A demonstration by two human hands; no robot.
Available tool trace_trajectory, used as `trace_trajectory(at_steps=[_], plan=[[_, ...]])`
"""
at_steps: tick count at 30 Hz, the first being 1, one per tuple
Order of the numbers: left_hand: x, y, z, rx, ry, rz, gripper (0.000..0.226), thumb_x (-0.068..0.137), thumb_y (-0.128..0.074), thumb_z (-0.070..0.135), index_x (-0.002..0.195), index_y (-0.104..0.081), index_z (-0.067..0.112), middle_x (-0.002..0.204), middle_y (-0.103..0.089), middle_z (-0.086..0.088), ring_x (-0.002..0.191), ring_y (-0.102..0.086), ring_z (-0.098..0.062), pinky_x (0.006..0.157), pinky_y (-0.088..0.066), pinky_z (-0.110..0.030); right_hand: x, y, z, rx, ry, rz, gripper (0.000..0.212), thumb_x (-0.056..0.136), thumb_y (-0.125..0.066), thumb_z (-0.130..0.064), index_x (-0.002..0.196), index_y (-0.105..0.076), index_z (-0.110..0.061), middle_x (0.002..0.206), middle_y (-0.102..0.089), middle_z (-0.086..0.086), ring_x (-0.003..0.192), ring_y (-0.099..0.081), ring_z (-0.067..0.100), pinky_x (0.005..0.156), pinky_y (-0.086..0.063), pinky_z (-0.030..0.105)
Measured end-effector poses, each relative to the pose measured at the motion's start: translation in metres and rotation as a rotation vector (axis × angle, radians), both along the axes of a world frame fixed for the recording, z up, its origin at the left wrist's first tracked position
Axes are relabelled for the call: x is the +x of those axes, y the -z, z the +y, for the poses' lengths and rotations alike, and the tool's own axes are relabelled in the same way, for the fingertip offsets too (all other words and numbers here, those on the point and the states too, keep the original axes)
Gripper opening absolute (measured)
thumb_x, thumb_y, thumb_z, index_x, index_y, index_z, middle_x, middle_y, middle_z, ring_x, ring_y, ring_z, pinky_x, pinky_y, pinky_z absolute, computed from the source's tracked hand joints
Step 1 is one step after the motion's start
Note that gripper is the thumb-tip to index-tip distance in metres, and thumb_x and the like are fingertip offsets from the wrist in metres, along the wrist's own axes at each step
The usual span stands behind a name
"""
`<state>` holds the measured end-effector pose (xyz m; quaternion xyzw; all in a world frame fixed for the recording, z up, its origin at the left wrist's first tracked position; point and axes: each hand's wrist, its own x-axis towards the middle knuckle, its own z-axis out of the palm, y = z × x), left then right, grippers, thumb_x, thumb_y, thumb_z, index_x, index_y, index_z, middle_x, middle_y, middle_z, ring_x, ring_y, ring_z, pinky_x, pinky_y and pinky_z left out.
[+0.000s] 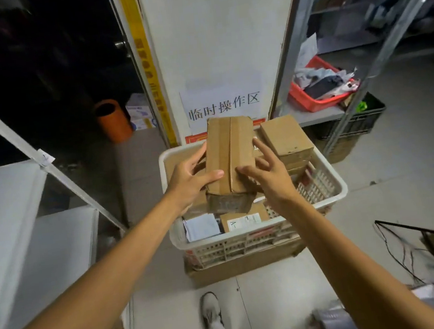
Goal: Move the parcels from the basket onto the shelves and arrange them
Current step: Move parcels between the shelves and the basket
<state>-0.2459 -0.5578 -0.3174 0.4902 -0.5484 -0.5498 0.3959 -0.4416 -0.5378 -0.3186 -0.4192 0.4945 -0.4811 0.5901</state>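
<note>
The taped cardboard parcel (229,154) hangs over the basket (333,175), the left hand (188,183) wrapped round its 9 o'clock edge and the right hand (271,177) spread, straight fingers touching its 3 o'clock edge. It looks stiff, light and tape-slick, so gripping its opposite long sides seems best.

Head-worn camera looks forward and down, near the basket (258,228).

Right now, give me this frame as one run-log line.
stage: pick | left hand: grips taped cardboard box | right hand: open, touching box | box: over white basket, other parcels inside
</note>
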Motion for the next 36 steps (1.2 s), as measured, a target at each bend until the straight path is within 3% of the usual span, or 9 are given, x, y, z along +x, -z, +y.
trace_trajectory(at_steps=[2, 7, 11, 14, 20, 24, 26, 31, 36], plan=[[-0.007, 0.012, -0.015, 0.025, 0.044, 0.010, 0.083, 0.074, -0.079, 0.013, 0.146, -0.037, 0.017, 0.133, -0.055, 0.015, 0.121, -0.053, 0.000, 0.098, -0.047, -0.027, -0.006, 0.008, -0.008, 0.027, 0.028, 0.018, 0.072, 0.085, -0.069, -0.004, 0.145, -0.039, -0.031, 0.112, -0.066, -0.007, 0.103, -0.067, 0.011, 0.079, -0.058, 0.030], [-0.020, 0.036, -0.055, 0.061, 0.162, -0.020, 0.083, 0.075, -0.078, 0.008, 0.146, -0.035, 0.016, 0.117, -0.053, 0.028, 0.109, -0.054, 0.012, 0.082, -0.048, -0.011, -0.017, 0.025, -0.027, 0.081, 0.100, 0.051, 0.077, 0.084, -0.070, -0.005, 0.147, -0.033, -0.028, 0.131, -0.058, 0.003, 0.118, -0.059, 0.020, 0.090, -0.056, 0.045], [-0.035, 0.056, -0.090, 0.097, 0.266, -0.051, 0.084, 0.073, -0.079, 0.009, 0.145, -0.037, 0.014, 0.135, -0.048, 0.013, 0.125, -0.047, -0.004, 0.103, -0.044, -0.028, -0.029, 0.046, -0.039, 0.141, 0.169, 0.080, 0.068, 0.085, -0.070, -0.011, 0.141, -0.041, -0.034, 0.124, -0.061, -0.006, 0.111, -0.062, 0.013, 0.073, -0.058, 0.024], [-0.055, 0.073, -0.108, 0.131, 0.356, -0.070, 0.082, 0.075, -0.078, 0.010, 0.145, -0.036, 0.016, 0.138, -0.046, 0.012, 0.132, -0.042, -0.011, 0.109, -0.037, -0.036, -0.044, 0.064, -0.043, 0.219, 0.237, 0.052, 0.071, 0.084, -0.072, -0.014, 0.143, -0.040, -0.038, 0.128, -0.058, -0.003, 0.113, -0.059, 0.015, 0.071, -0.057, 0.025], [-0.103, 0.115, -0.127, 0.259, 0.505, -0.096, 0.085, 0.075, -0.077, 0.004, 0.147, -0.032, 0.013, 0.130, -0.045, 0.018, 0.107, -0.048, 0.020, 0.089, -0.042, -0.007, -0.075, 0.100, -0.046, 0.325, 0.414, 0.048, 0.060, 0.084, -0.068, -0.003, 0.131, -0.049, -0.035, 0.130, -0.058, 0.007, 0.121, -0.055, 0.027, 0.096, -0.052, 0.051], [-0.121, 0.140, -0.137, 0.323, 0.504, -0.126, 0.076, 0.077, -0.075, 0.004, 0.144, -0.040, 0.017, 0.132, -0.047, 0.012, 0.111, -0.049, 0.012, 0.076, -0.042, 0.000, -0.091, 0.120, -0.062, 0.458, 0.422, 0.063, 0.058, 0.086, -0.067, -0.004, 0.134, -0.041, -0.022, 0.130, -0.056, 0.010, 0.112, -0.061, 0.028, 0.082, -0.058, 0.043], [-0.121, 0.145, -0.148, 0.337, 0.491, -0.159, 0.073, 0.079, -0.075, 0.009, 0.143, -0.041, 0.023, 0.128, -0.048, 0.019, 0.107, -0.049, 0.019, 0.074, -0.041, 0.002, -0.096, 0.126, -0.079, 0.509, 0.363, 0.073, 0.061, 0.087, -0.068, -0.007, 0.137, -0.035, -0.017, 0.126, -0.055, 0.009, 0.108, -0.062, 0.025, 0.074, -0.059, 0.038], [-0.113, 0.149, -0.168, 0.303, 0.507, -0.254, 0.085, 0.075, -0.071, -0.010, 0.146, -0.034, 0.018, 0.138, -0.042, 0.013, 0.127, -0.038, 0.002, 0.088, -0.030, 0.005, -0.083, 0.154, -0.106, 0.620, 0.223, 0.048, 0.061, 0.086, -0.064, 0.001, 0.137, -0.032, -0.011, 0.120, -0.052, 0.010, 0.101, -0.060, 0.025, 0.067, -0.056, 0.039], [-0.091, 0.165, -0.168, 0.345, 0.465, -0.283, 0.086, 0.075, -0.068, -0.016, 0.147, -0.030, 0.012, 0.142, -0.038, 0.008, 0.130, -0.036, -0.003, 0.100, -0.028, -0.003, -0.064, 0.178, -0.118, 0.675, 0.182, -0.001, 0.061, 0.085, -0.065, 0.003, 0.132, -0.030, -0.011, 0.116, -0.051, 0.009, 0.098, -0.061, 0.025, 0.053, -0.056, 0.034]])
